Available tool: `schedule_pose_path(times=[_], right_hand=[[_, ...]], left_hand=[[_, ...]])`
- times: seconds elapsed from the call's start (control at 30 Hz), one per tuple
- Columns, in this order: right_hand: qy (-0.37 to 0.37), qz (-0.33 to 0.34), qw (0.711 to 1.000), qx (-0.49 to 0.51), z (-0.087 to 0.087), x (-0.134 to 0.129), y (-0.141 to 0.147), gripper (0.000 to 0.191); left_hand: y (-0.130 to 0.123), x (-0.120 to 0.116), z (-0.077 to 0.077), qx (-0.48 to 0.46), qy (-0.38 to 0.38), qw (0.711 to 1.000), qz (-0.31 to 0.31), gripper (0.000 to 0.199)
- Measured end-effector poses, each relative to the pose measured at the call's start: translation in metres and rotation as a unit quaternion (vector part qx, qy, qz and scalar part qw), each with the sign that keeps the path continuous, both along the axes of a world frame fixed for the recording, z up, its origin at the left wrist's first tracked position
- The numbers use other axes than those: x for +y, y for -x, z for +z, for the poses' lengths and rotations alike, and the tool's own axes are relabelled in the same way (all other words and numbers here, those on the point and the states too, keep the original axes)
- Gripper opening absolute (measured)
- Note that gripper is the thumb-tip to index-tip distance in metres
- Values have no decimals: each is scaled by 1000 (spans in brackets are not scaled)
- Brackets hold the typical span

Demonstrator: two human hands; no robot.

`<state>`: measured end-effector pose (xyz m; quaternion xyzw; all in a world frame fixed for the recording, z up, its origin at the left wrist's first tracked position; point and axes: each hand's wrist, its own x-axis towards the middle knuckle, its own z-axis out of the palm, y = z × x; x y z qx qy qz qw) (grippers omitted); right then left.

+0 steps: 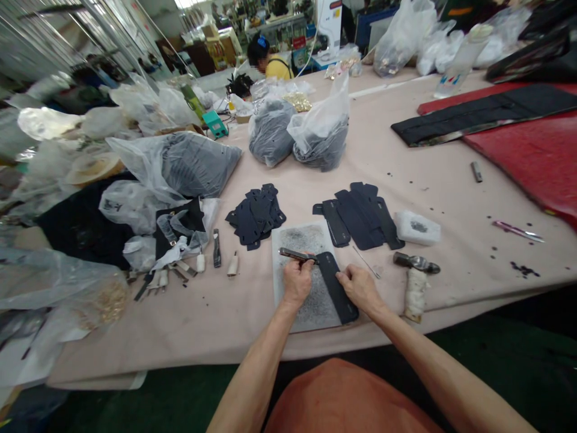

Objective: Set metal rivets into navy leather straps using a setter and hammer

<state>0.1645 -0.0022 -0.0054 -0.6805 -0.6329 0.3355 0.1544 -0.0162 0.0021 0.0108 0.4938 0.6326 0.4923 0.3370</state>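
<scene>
My left hand [297, 281] is closed around a slim metal punch [291, 254], held tilted with one end against the top of a dark strip [337, 288]. The strip has rounded corners and small slots near its end. My right hand [359, 287] pinches its right edge. Beneath them lies a pale, black-speckled board [302, 236]. Behind it are two piles of dark cut pieces, a left pile [256, 215] and a right pile [360, 215]. Right of my right hand rests a hammer [415, 282] with a wrapped handle, and a thin metal rod [367, 263] lies nearer.
Left of the board are several hand tools [217, 248] and plastic bags. Filled bags [273, 132] stand at the back. A white block [418, 228], scissors [518, 231] and red sheets [532, 150] lie to the right. Another person [276, 67] in yellow is beyond the table.
</scene>
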Motion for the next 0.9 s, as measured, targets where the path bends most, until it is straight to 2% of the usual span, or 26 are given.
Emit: schedule_pose_path(times=[0.1,0.2,0.27,0.4,0.6,0.9], right_hand=[[-9,-8,999,40,0,-1,1,17],[-21,12,997,74,1,-1,1,38],[-28,21,997,70,2,-2,2,44],[-47,17,997,61,-2,-7,4,43],[-140,22,989,29,-14,-13,9,39],[-164,18,986,5,-20,-15,11,39]], left_hand=[[-4,5,-4,-2,0,999,-33,16],[-7,9,-4,7,-4,998,-59,15],[-8,12,-4,14,-5,998,-68,15],[-9,14,-6,26,-17,996,-78,13],[-11,14,-11,35,-40,991,-121,12],[-15,15,-10,69,-19,990,-119,12]])
